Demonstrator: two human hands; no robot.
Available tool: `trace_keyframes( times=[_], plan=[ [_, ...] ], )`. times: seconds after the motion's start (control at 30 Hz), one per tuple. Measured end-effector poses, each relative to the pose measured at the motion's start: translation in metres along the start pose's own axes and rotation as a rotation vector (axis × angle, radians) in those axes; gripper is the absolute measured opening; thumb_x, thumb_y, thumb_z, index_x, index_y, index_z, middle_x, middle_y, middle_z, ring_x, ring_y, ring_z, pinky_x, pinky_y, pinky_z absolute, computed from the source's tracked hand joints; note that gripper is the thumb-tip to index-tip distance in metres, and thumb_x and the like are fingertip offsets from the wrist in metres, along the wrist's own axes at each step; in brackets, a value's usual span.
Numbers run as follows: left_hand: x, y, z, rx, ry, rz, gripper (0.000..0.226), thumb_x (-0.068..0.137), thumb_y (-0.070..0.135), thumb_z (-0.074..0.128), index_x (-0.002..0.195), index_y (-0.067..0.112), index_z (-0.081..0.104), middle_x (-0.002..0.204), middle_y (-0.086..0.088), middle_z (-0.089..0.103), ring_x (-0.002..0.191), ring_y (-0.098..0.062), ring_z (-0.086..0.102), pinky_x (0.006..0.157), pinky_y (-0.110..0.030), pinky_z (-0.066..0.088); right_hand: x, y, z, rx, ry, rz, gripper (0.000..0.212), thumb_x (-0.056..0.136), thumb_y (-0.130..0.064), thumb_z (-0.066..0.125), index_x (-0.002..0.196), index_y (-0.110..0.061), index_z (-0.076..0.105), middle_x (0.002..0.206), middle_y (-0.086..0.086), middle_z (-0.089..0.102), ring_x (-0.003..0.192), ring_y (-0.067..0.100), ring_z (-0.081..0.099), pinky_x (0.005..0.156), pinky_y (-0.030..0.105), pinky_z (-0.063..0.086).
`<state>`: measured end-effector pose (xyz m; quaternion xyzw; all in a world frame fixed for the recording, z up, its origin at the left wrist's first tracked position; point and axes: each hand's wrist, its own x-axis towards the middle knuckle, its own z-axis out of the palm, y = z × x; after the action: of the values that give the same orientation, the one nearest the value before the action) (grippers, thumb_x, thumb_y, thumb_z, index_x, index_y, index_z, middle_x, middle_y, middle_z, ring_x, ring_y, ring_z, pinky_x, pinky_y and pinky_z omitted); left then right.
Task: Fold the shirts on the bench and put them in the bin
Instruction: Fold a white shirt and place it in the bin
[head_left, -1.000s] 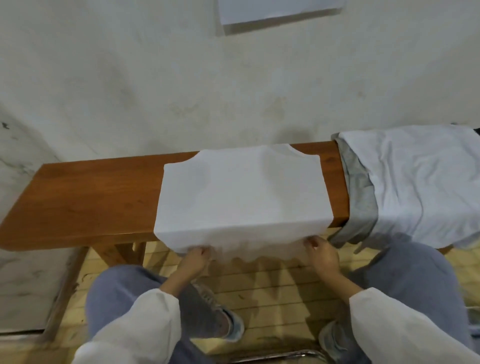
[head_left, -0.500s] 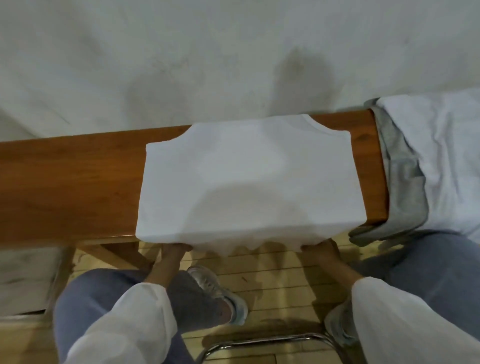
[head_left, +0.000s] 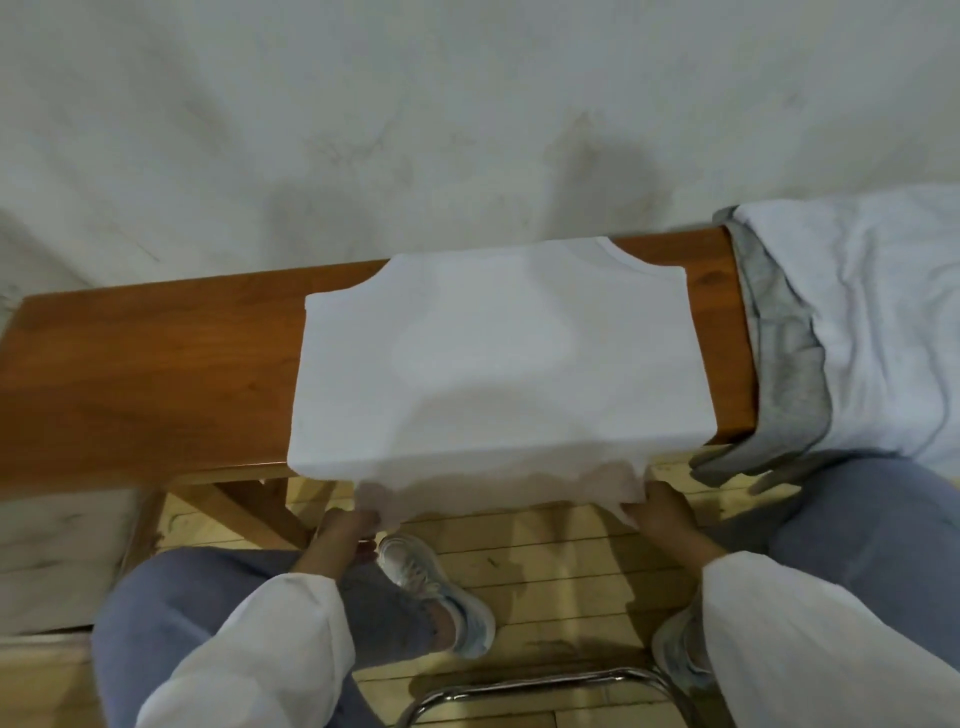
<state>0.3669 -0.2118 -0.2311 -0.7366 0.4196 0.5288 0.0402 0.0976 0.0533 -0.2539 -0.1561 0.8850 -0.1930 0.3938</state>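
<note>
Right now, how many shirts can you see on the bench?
3: a white shirt midway along the bench; a pale shirt at its right end, lying on a grey shirt. More may hide underneath.

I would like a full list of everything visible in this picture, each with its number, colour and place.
bench: one, brown wood, across the middle
white shirt: one, white, flat on the bench, hem hanging over the near edge
grey shirt: one, grey, on the bench's right end
pale shirt: one, whitish, atop the grey shirt
floor: one, light wood, under the bench
chair frame: one, shiny metal, bottom edge
shoes: two, pale, on the floor
left hand: one, grips the hem's left end
right hand: one, grips the hem's right end
</note>
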Motion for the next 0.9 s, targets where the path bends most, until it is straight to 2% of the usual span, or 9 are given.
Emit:
trace_keyframes(
  times=[0.1, 0.2, 0.37, 0.43, 0.53, 0.67, 0.77, 0.83, 0.9],
  plan=[
    [-0.018, -0.008, -0.01, 0.142, 0.0, 0.062, 0.015, 0.084, -0.002, 0.062, 0.092, -0.002, 0.049, 0.075, -0.016, 0.05, 0.058, -0.024, 0.045, 0.054, -0.031, 0.04, -0.018, 0.003, -0.007, 0.005, 0.03, -0.048, 0.017, 0.095, -0.015, 0.052, 0.107, -0.006, 0.058, 0.103, 0.013, 0.061, 0.085, 0.02, 0.052, 0.071, 0.025, 0.038],
    [-0.036, -0.016, -0.021, 0.212, -0.007, 0.121, 0.021, 0.083, -0.003, 0.06, 0.097, 0.001, 0.045, 0.079, -0.017, 0.05, 0.06, -0.024, 0.046, 0.053, -0.03, 0.041, -0.041, 0.004, -0.015, 0.013, 0.033, -0.034, 0.026, 0.092, -0.013, 0.055, 0.117, -0.006, 0.052, 0.11, 0.013, 0.058, 0.1, 0.029, 0.055, 0.079, 0.029, 0.041],
    [-0.056, -0.013, -0.038, 0.372, 0.105, 0.318, 0.016, 0.08, 0.002, 0.055, 0.096, 0.002, 0.054, 0.084, -0.02, 0.061, 0.063, -0.027, 0.054, 0.057, -0.03, 0.047, -0.087, -0.007, -0.029, 0.057, 0.176, -0.115, 0.034, 0.09, -0.014, 0.059, 0.11, -0.013, 0.031, 0.092, 0.001, 0.049, 0.085, 0.021, 0.05, 0.064, 0.027, 0.04],
    [-0.071, 0.002, -0.038, 0.498, 0.057, 0.343, 0.012, 0.081, 0.005, 0.053, 0.091, 0.007, 0.058, 0.071, -0.015, 0.06, 0.053, -0.022, 0.05, 0.05, -0.026, 0.043, -0.105, -0.015, -0.034, 0.105, 0.229, -0.188, 0.029, 0.09, -0.015, 0.06, 0.106, -0.016, 0.037, 0.088, -0.001, 0.053, 0.082, 0.02, 0.059, 0.059, 0.024, 0.046],
    [-0.118, 0.024, -0.038, 0.598, -0.101, 0.289, 0.004, 0.088, 0.003, 0.052, 0.091, 0.005, 0.054, 0.067, -0.011, 0.053, 0.05, -0.017, 0.046, 0.047, -0.023, 0.039, -0.13, -0.033, -0.042, 0.176, 0.128, -0.22, 0.015, 0.088, -0.017, 0.064, 0.098, -0.015, 0.054, 0.085, 0.007, 0.066, 0.069, 0.018, 0.067, 0.057, 0.026, 0.057],
    [-0.175, 0.061, -0.062, 0.59, -0.401, 0.417, 0.015, 0.085, 0.005, 0.067, 0.099, 0.002, 0.063, 0.079, -0.009, 0.059, 0.059, -0.017, 0.054, 0.054, -0.024, 0.048, -0.152, -0.073, -0.075, 0.286, -0.189, -0.259, 0.012, 0.085, -0.014, 0.069, 0.095, -0.007, 0.068, 0.086, 0.006, 0.069, 0.066, 0.014, 0.068, 0.062, 0.022, 0.054],
    [-0.199, 0.105, -0.089, 0.177, -0.521, 0.565, 0.019, 0.084, 0.009, 0.07, 0.102, 0.002, 0.068, 0.086, -0.008, 0.064, 0.071, -0.017, 0.061, 0.063, -0.025, 0.054, -0.154, -0.111, -0.116, 0.901, -0.177, -0.202, 0.014, 0.084, -0.006, 0.067, 0.097, -0.001, 0.067, 0.079, 0.007, 0.072, 0.056, 0.013, 0.066, 0.058, 0.023, 0.055],
    [-0.203, 0.13, -0.099, -0.325, -0.483, 0.618, 0.008, 0.085, 0.006, 0.066, 0.092, 0.001, 0.067, 0.078, -0.008, 0.06, 0.065, -0.018, 0.06, 0.062, -0.027, 0.053, -0.142, -0.127, -0.138, 1.237, -0.061, -0.18, 0.011, 0.09, -0.005, 0.058, 0.097, 0.002, 0.063, 0.062, 0.004, 0.069, 0.04, 0.006, 0.052, 0.046, 0.017, 0.049],
    [-0.198, 0.143, -0.102, -0.623, -0.382, 0.64, 0.006, 0.086, 0.002, 0.06, 0.081, 0.003, 0.063, 0.074, -0.008, 0.056, 0.062, -0.018, 0.054, 0.059, -0.026, 0.047, -0.13, -0.134, -0.148, 1.383, -0.027, -0.16, 0.014, 0.093, -0.007, 0.052, 0.103, 0.0, 0.058, 0.06, 0.001, 0.068, 0.04, 0.005, 0.054, 0.045, 0.017, 0.049]
  ],
)
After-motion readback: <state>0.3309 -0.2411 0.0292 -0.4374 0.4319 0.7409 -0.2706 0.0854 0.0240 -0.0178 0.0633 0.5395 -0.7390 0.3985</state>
